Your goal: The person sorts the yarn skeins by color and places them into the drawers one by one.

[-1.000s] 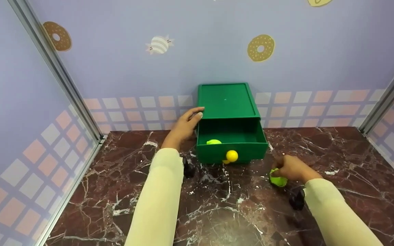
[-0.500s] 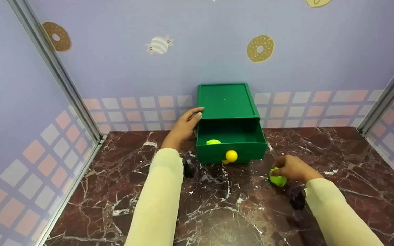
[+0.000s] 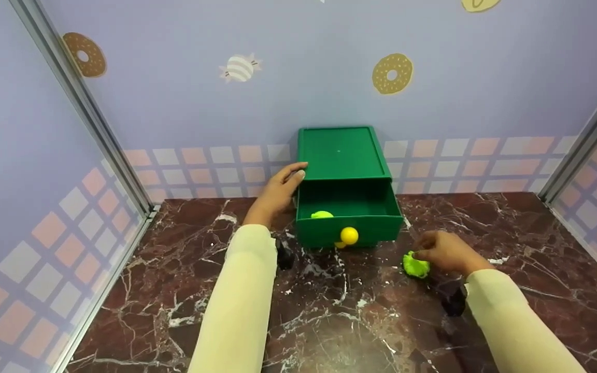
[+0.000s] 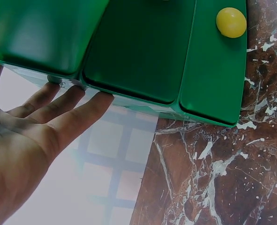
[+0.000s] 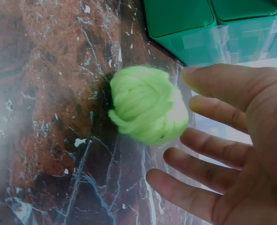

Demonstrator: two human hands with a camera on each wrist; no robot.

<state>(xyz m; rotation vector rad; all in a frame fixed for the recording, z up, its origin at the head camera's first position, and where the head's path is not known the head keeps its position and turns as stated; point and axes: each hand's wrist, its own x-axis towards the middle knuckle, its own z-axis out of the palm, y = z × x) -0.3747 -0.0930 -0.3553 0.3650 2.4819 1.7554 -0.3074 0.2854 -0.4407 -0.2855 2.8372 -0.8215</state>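
A light green ball of yarn (image 5: 147, 104) lies on the marble top, right of the green drawer box (image 3: 342, 153). Beside that yarn, my right hand (image 3: 446, 252) has its fingers extended; in the right wrist view they stand spread along the ball without curling round it. My left hand (image 3: 278, 191) rests straight fingers (image 4: 84, 115) against the left side of the box. The drawer (image 3: 350, 228) is pulled out, with a yellow round knob (image 3: 349, 235) on its front. Inside lies a bright green thing (image 3: 322, 214), mostly hidden by the drawer front.
Behind the box rises a purple wall (image 3: 309, 72) with printed sweets and a checked border. Side panels with metal frame posts (image 3: 86, 109) bound the dark red marble surface (image 3: 340, 331) on the left and right.
My right hand has loosened from the ball of yarn and drawn slightly away to the right, so more of the yarn shows. My left hand and the drawer stay as they were.
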